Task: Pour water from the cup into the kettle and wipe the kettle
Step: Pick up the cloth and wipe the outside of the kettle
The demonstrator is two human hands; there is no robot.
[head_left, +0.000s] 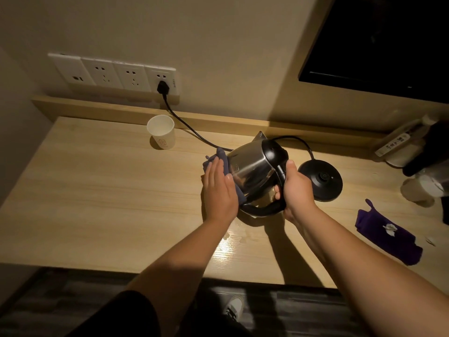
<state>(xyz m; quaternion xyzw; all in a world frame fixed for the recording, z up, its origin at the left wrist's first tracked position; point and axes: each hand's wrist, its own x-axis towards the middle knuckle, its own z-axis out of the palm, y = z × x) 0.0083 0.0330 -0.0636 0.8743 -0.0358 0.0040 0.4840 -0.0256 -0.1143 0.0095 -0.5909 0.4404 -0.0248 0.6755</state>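
Note:
A steel kettle [250, 166] with a black lid and handle is tilted over the wooden table [97, 203], off its base. My right hand [297, 188] grips the black handle. My left hand [218, 188] lies flat, pressing a dark blue cloth [222, 156] against the kettle's left side. A white paper cup [161, 132] stands upright at the back left, apart from both hands.
The round black kettle base [323, 178] sits right of the kettle, its cord [194, 132] running to a wall socket [161, 80]. A purple cloth [386, 234] lies at the right. Bottles and a remote crowd the far right. Water glistens on the table near the front edge.

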